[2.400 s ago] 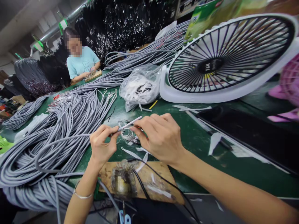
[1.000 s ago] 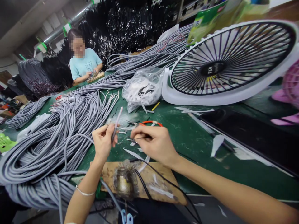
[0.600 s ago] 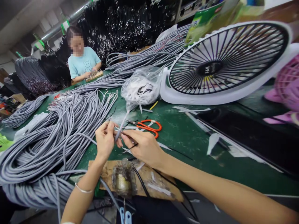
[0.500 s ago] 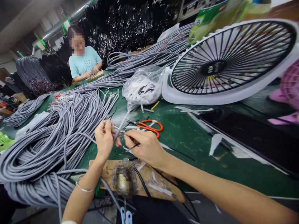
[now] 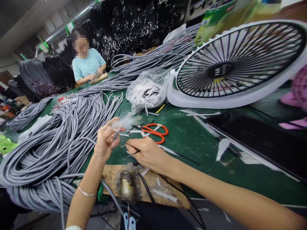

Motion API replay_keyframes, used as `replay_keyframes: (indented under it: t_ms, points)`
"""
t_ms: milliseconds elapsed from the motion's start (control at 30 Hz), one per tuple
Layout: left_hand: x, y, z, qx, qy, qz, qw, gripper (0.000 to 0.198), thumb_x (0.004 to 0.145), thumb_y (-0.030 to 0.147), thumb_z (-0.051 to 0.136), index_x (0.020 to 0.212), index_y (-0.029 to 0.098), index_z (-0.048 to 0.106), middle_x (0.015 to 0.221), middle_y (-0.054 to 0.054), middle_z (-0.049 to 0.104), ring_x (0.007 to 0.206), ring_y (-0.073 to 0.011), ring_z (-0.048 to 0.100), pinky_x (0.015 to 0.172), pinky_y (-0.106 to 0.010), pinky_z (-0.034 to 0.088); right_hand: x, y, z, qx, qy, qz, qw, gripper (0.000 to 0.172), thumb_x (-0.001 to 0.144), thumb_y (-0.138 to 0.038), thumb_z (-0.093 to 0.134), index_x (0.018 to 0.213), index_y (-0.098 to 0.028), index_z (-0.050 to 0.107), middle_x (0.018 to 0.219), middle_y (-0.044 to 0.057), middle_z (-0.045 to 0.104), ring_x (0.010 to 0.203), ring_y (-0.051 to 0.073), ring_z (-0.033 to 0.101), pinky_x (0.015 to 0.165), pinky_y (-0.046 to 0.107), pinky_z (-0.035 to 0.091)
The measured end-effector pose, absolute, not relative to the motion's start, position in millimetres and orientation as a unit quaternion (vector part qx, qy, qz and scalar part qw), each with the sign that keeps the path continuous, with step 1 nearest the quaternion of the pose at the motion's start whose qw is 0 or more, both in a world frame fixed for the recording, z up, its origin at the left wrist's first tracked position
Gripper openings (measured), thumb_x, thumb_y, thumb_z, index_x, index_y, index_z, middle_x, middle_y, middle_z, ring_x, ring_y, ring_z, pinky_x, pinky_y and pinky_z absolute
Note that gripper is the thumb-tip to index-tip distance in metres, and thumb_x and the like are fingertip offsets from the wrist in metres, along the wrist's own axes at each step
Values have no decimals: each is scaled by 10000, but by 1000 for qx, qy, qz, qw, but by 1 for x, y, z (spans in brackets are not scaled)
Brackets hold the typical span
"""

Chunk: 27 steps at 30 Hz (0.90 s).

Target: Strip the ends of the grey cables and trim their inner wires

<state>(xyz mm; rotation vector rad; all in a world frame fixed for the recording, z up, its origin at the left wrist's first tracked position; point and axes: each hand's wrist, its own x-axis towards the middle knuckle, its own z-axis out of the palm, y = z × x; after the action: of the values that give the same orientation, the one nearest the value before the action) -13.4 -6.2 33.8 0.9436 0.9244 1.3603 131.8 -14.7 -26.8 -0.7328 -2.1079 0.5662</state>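
Note:
My left hand (image 5: 105,137) is raised over the green table, its fingers closed around the end of a grey cable (image 5: 117,131). The cable's pale tip is smeared by motion above the fingers. My right hand (image 5: 151,153) rests lower and to the right, fingers curled together around a thin black piece (image 5: 133,153) whose kind I cannot make out. A small gap separates the two hands. Just beyond my right hand lie orange-handled scissors (image 5: 155,129). Below the hands, a worn wooden board (image 5: 165,188) carries a dirty, metallic-looking block (image 5: 127,187).
Coiled grey cables (image 5: 79,127) fill the left side. A plastic bag of white pieces (image 5: 148,91) stands behind the scissors, beside a white fan (image 5: 206,100). A dark flat panel (image 5: 254,140) lies at right. Across the table a person (image 5: 88,65) works with both hands.
My left hand has tilted and lifted slightly, swinging the cable end, which is now blurred. It has moved a little away from my right hand, which stays nearly in place.

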Motion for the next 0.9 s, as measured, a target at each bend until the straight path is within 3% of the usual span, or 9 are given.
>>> replay_keyframes:
  t_ms: [100, 267, 333, 433, 600, 767, 900]
  points:
    - [-21, -5, 36, 428, 396, 616, 530, 370, 449, 356, 813, 712, 146, 659, 518, 33, 573, 301, 21, 237, 301, -150, 128, 131, -19, -24, -258, -870, 237, 346, 234, 659, 2, 387, 523, -187, 415, 487, -47, 409, 443, 75, 340, 479, 208, 259]
    - [-13, -8, 28, 540, 439, 529, 486, 282, 606, 376, 734, 636, 98, 694, 499, -5, 560, 353, -8, 313, 347, -169, 181, 143, -15, -2, -364, -725, 201, 549, 338, 838, -243, 454, 507, -177, 437, 466, -42, 387, 440, 71, 343, 478, 207, 293]
    - [-8, -11, 26, 559, 446, 519, 467, 289, 624, 389, 721, 618, 101, 700, 465, 18, 507, 377, -13, 308, 375, -173, 213, 151, -10, 6, -401, -676, 219, 578, 376, 840, -318, 474, 494, -174, 438, 440, -51, 344, 417, 64, 306, 449, 213, 272]
    - [-4, -14, 27, 576, 459, 514, 440, 321, 616, 431, 715, 604, 110, 710, 443, 27, 468, 410, -35, 327, 418, -187, 270, 159, -6, 11, -368, -680, 287, 566, 338, 836, -347, 469, 552, -167, 505, 460, -45, 383, 418, 64, 324, 422, 210, 266]
    - [-3, -18, 29, 634, 451, 476, 410, 359, 657, 489, 663, 641, 137, 732, 509, -21, 562, 535, -119, 489, 545, -237, 385, 158, -2, 9, -328, -668, 365, 560, 275, 813, -362, 491, 624, -169, 540, 514, -38, 430, 430, 63, 333, 402, 203, 269]
    - [-5, -20, 30, 693, 417, 456, 372, 389, 690, 515, 622, 660, 146, 745, 457, -17, 519, 448, -103, 387, 468, -236, 304, 153, 1, 8, -308, -635, 478, 522, 261, 798, -408, 492, 698, -171, 535, 544, -41, 440, 440, 66, 340, 396, 206, 268]
    - [-6, -20, 28, 703, 444, 474, 290, 283, 752, 394, 594, 726, 155, 743, 535, -36, 581, 476, -114, 429, 474, -233, 315, 155, -5, 9, -322, -685, 393, 523, 273, 813, -329, 466, 590, -174, 488, 504, -41, 408, 452, 70, 336, 424, 216, 271]
